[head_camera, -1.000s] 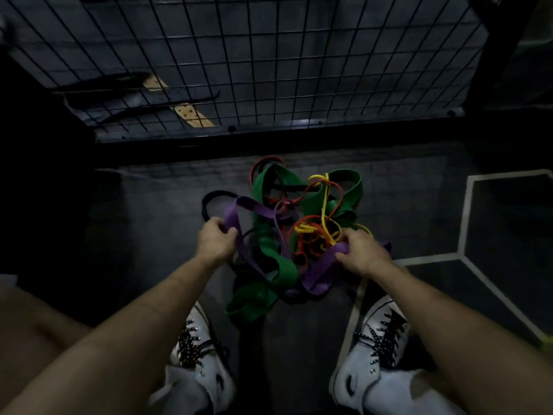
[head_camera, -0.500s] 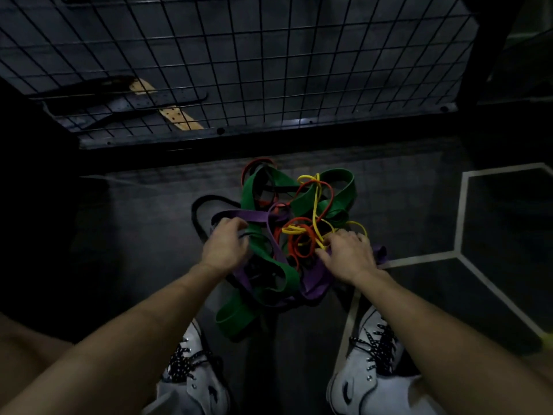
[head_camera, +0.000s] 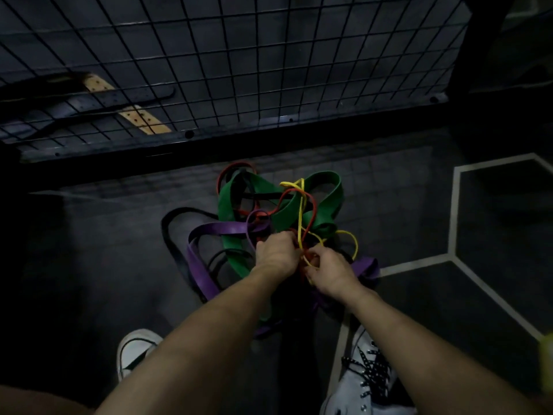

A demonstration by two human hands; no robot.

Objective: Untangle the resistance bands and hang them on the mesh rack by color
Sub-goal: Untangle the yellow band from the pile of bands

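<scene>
Resistance bands (head_camera: 278, 223) sit knotted on the floor below the mesh rack (head_camera: 227, 55). Left hand (head_camera: 276, 254) and right hand (head_camera: 330, 272) both pinch the yellow band (head_camera: 302, 205), which runs straight away from them toward the rack, so pulling back looks easiest.

Dim light falls on the dark rubber-tiled floor (head_camera: 89, 265) beneath me, where pale painted lines (head_camera: 454, 211) trace hexagon shapes to my right. Ahead, a low black base rail (head_camera: 239, 139) studded with round bolt heads runs across the floor. Behind it, in the gloom, lie a tan perforated strap (head_camera: 140, 118) and a dark perforated strap (head_camera: 98, 98) crossing it. A thick black upright post (head_camera: 478, 40) stands at the far right. A faint patch of light glints on the rail near its middle.
</scene>
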